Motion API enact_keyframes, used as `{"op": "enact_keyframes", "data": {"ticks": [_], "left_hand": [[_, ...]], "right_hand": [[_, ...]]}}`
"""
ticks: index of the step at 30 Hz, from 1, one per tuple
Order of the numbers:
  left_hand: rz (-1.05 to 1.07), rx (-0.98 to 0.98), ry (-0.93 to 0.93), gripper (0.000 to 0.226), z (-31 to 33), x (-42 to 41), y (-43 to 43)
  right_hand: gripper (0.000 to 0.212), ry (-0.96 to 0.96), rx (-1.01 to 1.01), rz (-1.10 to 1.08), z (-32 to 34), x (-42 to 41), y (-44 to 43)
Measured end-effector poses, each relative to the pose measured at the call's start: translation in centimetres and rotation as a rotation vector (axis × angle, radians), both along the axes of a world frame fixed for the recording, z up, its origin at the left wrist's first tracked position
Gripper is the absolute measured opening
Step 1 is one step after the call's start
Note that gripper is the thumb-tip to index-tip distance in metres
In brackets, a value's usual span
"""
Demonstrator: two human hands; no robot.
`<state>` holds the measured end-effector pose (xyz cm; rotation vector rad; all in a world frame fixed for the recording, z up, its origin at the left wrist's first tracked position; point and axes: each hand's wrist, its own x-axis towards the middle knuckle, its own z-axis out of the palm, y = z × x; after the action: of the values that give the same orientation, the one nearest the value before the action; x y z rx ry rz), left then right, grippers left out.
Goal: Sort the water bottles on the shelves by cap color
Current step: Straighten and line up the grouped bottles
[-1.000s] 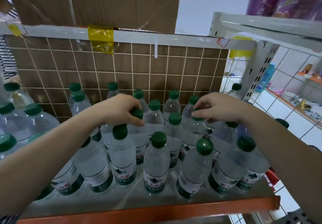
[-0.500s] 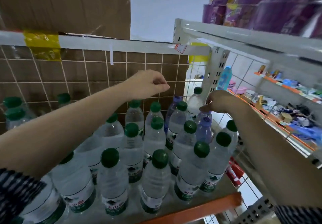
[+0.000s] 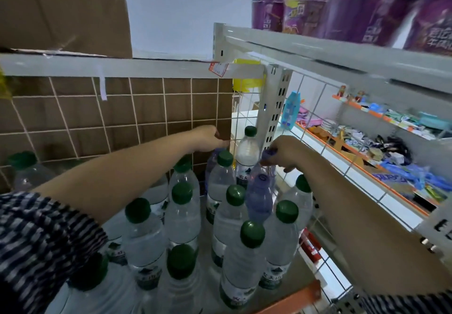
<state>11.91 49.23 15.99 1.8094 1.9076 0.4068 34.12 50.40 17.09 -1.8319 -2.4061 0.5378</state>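
Green-capped water bottles (image 3: 252, 252) crowd the orange-edged shelf (image 3: 293, 300) nearest the viewer. Beyond them, toward 1 o'clock, the right hand (image 3: 285, 152) pinches the cap of a purple-tinted bottle (image 3: 259, 196). Farther back, at 12 o'clock, the left hand (image 3: 208, 138) is curled over another purple bottle (image 3: 212, 158), its grip hidden.

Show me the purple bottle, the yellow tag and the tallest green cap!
purple bottle (image 3: 259, 196), head view, on its body.
yellow tag (image 3: 247, 79), head view, on its front.
tallest green cap (image 3: 250, 131), head view, on its top.
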Motion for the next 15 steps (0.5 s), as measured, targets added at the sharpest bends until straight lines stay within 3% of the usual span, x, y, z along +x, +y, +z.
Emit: {"op": "enact_keyframes", "data": {"ticks": [4,7,11,15], "left_hand": [[0.004,-0.065,0.049,0.043,-0.9,0.0,0.8],[0.006,-0.055,0.063,0.031,-1.0,0.1,1.0],[0.028,-0.087,-0.137,0.031,-0.8,-0.4,0.7],[0.048,0.1,-0.179,0.033,0.0,-0.6,-0.4]], "right_hand": [[0.043,0.125,0.063,0.014,1.0,0.8,0.1],[0.039,0.232,0.151,0.026,1.5,0.9,0.1],[0.034,0.406,0.276,0.024,1.8,0.8,0.2],[0.027,0.607,0.337,0.033,3.1,0.2,0.5]]}}
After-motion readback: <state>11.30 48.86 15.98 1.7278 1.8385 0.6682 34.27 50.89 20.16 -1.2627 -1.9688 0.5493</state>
